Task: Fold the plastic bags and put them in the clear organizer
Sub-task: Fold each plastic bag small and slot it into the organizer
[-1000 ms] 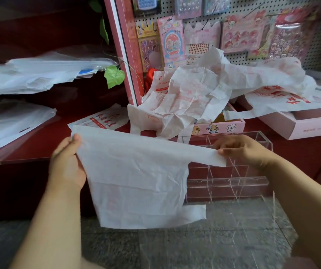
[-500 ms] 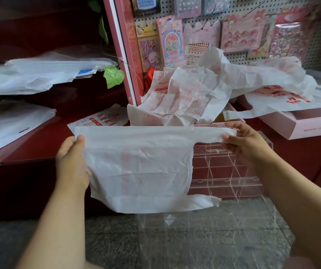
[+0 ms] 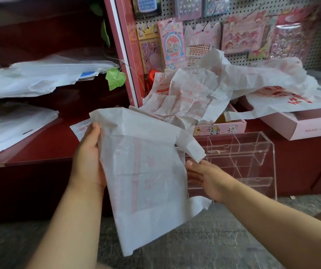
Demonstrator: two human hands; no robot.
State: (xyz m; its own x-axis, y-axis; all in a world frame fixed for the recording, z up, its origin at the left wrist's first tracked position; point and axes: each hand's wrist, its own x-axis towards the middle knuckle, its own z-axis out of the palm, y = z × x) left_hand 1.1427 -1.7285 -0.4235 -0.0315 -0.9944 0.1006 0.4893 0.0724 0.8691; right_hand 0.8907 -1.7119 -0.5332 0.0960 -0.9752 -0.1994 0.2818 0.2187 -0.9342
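A white plastic bag with faint red print [image 3: 146,181] hangs in front of me, its long side nearly vertical. My left hand [image 3: 90,158] grips its upper left edge, thumb on the front. My right hand [image 3: 204,177] is at the bag's right edge with fingers spread; its fingertips go behind the sheet, and one bag handle droops just above them. The clear organizer [image 3: 243,162], with several compartments, stands on the floor right behind my right hand. A heap of crumpled white bags with red print [image 3: 204,94] lies on the counter beyond.
Pink boxes [image 3: 299,127] sit on the dark red counter [image 3: 45,144] at the right, under more bags. A pegboard of sticker packs [image 3: 233,32] rises behind. Flat stacks of white bags [image 3: 29,78] lie on shelves to the left. Grey speckled floor [image 3: 214,239] lies below.
The bag was stretched level between both hands; now it has swung upright. My right hand let go of the top corner and dropped to the bag's right side. My left hand rose slightly.
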